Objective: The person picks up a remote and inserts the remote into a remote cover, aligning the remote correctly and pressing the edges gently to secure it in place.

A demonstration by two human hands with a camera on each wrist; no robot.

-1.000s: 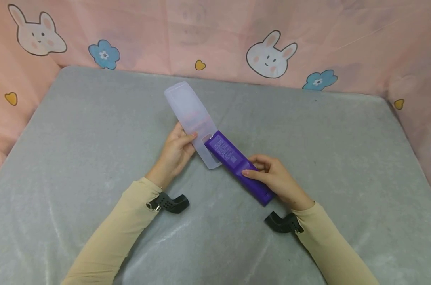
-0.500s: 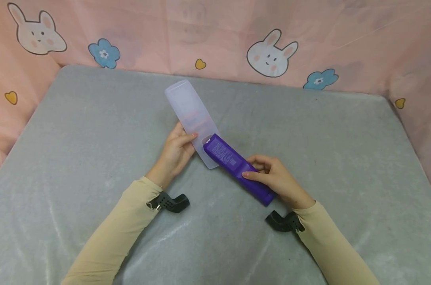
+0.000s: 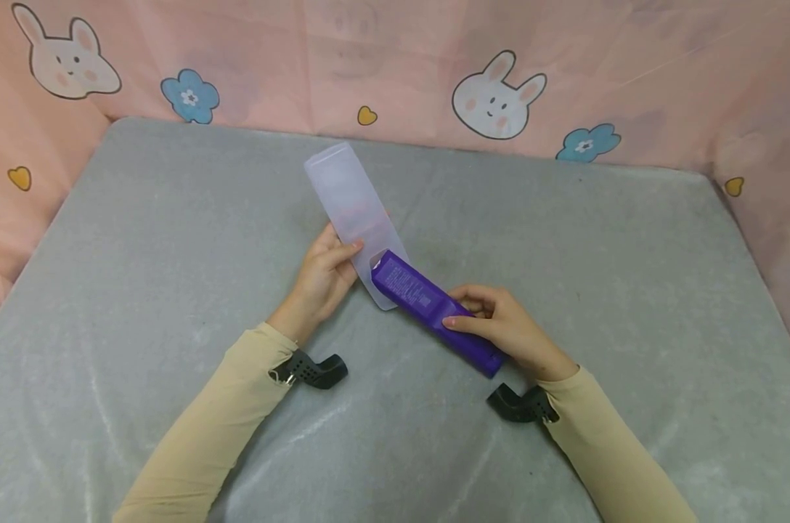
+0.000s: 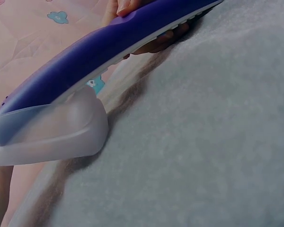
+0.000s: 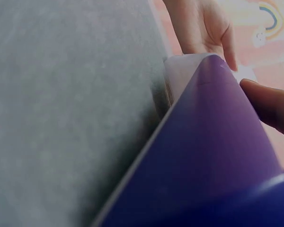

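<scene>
My left hand (image 3: 319,272) holds a long translucent sleeve-like cover (image 3: 349,189), thumb on its upper face. Between the thumb and fingers of my right hand (image 3: 499,323) is a purple remote control (image 3: 411,290), its back with small printed text facing up. The remote's far end overlaps the cutout near the cover's close end. Seen from the left wrist, the remote (image 4: 85,61) slants down with its tip behind the clear wall of the cover (image 4: 75,142); a white underside with button-like bumps shows. The right wrist view has the remote's back (image 5: 213,132) before the left hand (image 5: 203,28).
A grey cloth (image 3: 192,218) covers the table. Behind and at both sides hangs a pink curtain (image 3: 408,65) with rabbits, flowers and hearts. Each wrist wears a black camera mount, one at the left wrist (image 3: 310,369) and one at the right wrist (image 3: 520,404).
The remote's far end has swung a little left and down over the cover's cutout. The cover's far end has tipped slightly up and right. Both grips stay as they were.
</scene>
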